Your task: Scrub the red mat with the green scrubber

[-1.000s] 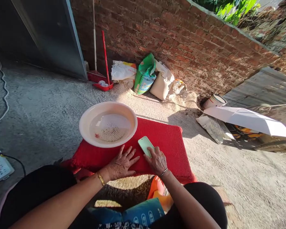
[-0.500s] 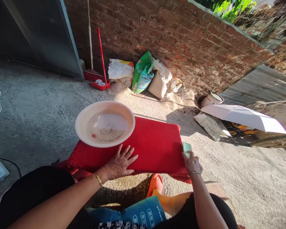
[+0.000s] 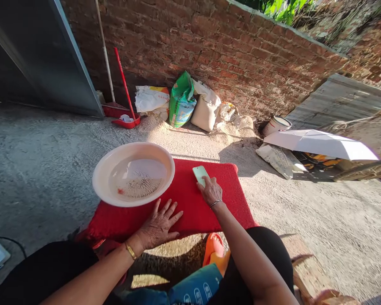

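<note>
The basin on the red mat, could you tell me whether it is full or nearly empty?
Nearly empty: the basin holds only shallow clear water, with its ridged bottom and some specks showing through.

One cam only, head-worn, looking fwd and down from above the seated person's lap. The red mat (image 3: 206,199) sits close, mid-frame; the brick wall (image 3: 241,55) runs beyond the mat across the top, far off.
</note>
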A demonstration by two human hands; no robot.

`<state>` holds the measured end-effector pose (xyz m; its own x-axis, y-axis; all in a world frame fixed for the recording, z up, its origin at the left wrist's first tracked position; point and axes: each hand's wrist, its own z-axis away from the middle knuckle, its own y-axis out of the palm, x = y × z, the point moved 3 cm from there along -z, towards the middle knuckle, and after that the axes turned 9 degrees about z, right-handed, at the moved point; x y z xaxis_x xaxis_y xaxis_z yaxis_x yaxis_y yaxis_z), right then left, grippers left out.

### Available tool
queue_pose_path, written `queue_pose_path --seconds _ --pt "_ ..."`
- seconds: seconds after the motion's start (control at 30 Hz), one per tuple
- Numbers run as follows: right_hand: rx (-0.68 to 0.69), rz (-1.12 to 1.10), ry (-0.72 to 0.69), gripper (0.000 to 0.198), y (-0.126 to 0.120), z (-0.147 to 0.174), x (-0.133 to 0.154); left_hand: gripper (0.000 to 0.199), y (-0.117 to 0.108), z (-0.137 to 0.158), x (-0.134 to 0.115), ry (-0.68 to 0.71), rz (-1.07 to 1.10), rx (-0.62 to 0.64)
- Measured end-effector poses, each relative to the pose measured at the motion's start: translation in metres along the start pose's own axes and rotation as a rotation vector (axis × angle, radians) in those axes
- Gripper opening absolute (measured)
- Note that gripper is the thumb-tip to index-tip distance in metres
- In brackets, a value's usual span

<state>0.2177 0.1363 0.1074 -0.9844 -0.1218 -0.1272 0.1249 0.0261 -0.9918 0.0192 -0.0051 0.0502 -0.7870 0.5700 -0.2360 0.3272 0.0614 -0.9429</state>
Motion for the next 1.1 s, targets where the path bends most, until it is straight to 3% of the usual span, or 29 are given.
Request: queue_pose_path --seconds 0.1,0.2,0.33,0.57,0.7,0.8,1.0,1.1 --pt "0.019 -0.007 0.002 0.05 0.002 -0.006 0.004 0.063 -0.001 -0.001 -0.001 -0.006 0.005 0.019" --pt "0.059 -0.001 0.053 0.051 0.004 -0.009 -0.014 0.064 -0.002 -0.001 -0.001 -0.013 0.018 0.012" --pt "0.125 -0.028 0.253 0.052 0.009 -0.009 -0.064 0.066 -0.001 0.0 -0.001 -0.009 0.036 0.0" --pt "0.193 -0.115 0.629 0.058 0.025 0.016 -0.175 0.065 -0.001 0.001 -0.001 -0.007 0.026 -0.03" --pt "0.175 -0.099 0.756 0.058 0.03 0.035 -0.206 0.065 -0.001 0.001 -0.001 0.004 0.021 -0.035" --pt "0.076 -0.084 0.628 0.054 0.031 0.044 -0.188 0.064 -0.001 0.001 0.0 0.011 0.016 -0.034" --pt "-0.094 -0.068 -0.083 0.045 0.033 0.072 -0.09 0.065 0.0 0.001 0.001 0.003 0.027 -0.052" --pt "-0.143 -0.049 -0.243 0.044 0.034 0.082 -0.067 0.064 -0.001 0.0 0.0 0.002 0.016 -0.049"
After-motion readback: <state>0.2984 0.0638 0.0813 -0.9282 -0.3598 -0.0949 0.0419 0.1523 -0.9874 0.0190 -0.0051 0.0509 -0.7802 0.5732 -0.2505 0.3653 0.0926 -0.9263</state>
